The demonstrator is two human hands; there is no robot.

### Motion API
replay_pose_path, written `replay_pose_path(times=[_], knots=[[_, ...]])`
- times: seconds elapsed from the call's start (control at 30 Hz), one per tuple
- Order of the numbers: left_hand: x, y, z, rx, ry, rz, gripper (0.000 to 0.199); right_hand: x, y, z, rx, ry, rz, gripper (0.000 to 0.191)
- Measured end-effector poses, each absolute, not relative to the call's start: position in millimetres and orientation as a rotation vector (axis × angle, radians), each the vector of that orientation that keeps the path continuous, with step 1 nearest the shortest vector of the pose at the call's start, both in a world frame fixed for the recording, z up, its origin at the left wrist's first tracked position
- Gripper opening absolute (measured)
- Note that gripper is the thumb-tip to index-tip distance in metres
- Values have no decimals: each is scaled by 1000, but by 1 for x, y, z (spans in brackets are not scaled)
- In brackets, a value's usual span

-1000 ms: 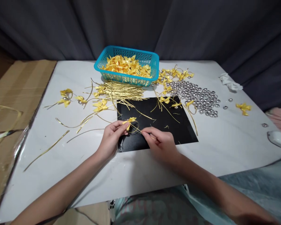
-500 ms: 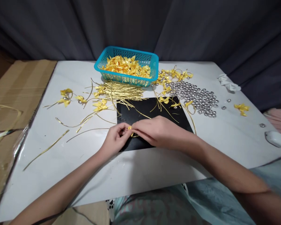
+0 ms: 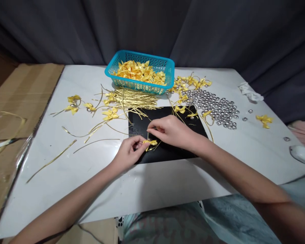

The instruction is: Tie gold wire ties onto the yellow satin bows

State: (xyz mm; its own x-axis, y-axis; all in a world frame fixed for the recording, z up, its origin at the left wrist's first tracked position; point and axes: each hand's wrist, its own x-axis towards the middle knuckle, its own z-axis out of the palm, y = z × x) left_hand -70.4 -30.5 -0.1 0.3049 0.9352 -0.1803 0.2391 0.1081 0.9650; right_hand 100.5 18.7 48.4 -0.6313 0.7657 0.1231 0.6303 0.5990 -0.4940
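Observation:
My left hand pinches a small yellow ribbon bow by its left side, over the black mat. Just above and to the right, my right hand has thumb and forefinger pressed together on a thin gold cord that runs down to the bow. A small shiny bead appears to sit at the bow's middle, partly hidden. Left of the mat lie loose gold cords and finished-looking bows with cord tails.
Behind the mat stands a blue basket of yellow bows, with a bundle of gold cords before it. Silver beads spread at the right. A crumpled white tissue, a yellow bow and a white mouse-like object lie farther right.
My right hand has drawn up and away from the left, pulling the cord upward. The bow, mostly covered by fingers before, now shows in my left hand.

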Motion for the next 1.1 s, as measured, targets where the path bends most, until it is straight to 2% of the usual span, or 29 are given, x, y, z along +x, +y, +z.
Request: replay_pose_path(times=[0.17, 0.3, 0.63, 0.8, 0.93, 1.03, 1.1], knots=[[-74, -24, -2, 1154, 1149, 849, 26, 112, -10, 54, -1095, -2408, 561, 17], [-76, -20, 0, 1047, 1114, 899, 25, 118, -29, 40, -1132, -2443, 559, 23], [-75, -20, 0, 863, 1066, 926, 24, 116, -45, -3, -1074, -2752, 153, 35], [-73, -21, 2, 850, 1069, 929, 23, 114, -46, -3, -1062, -2858, 125, 38], [-74, -21, 2, 825, 1075, 958, 22, 109, -46, -1, -1071, -2744, 299, 35], [-76, -21, 0, 853, 1093, 992, 20, 97, -47, 0, -1241, -2332, 677, 24], [-77, -21, 0, 917, 1119, 1006, 19, 87, -48, 0, -1385, -1961, 967, 23]])
